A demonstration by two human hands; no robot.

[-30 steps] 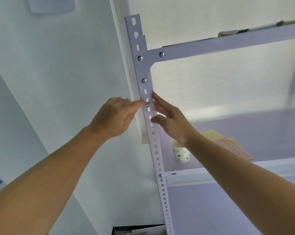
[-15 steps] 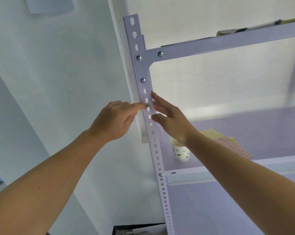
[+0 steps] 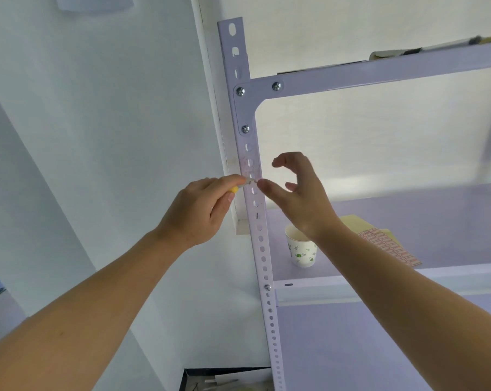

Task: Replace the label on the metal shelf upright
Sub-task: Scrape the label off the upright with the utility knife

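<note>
The white perforated shelf upright [image 3: 262,249] runs from top centre down to the bottom. Faint label residue [image 3: 250,169] marks it just below the corner bracket. My left hand [image 3: 202,213] is closed around a small yellow-handled scraper [image 3: 240,188], whose metal tip touches the upright's face. My right hand [image 3: 298,193] hovers just right of the upright with fingers spread and curled, its thumb tip close to the scraper tip, holding nothing.
On the shelf board [image 3: 408,218] behind my right arm stand a paper cup [image 3: 302,249] with green print and a sheet of pink labels [image 3: 388,246] on yellow paper. A dark box [image 3: 227,379] sits below. The wall is on the left.
My right hand has lifted off the upright and opened its fingers. My left hand has dropped slightly and the scraper's yellow handle now shows.
</note>
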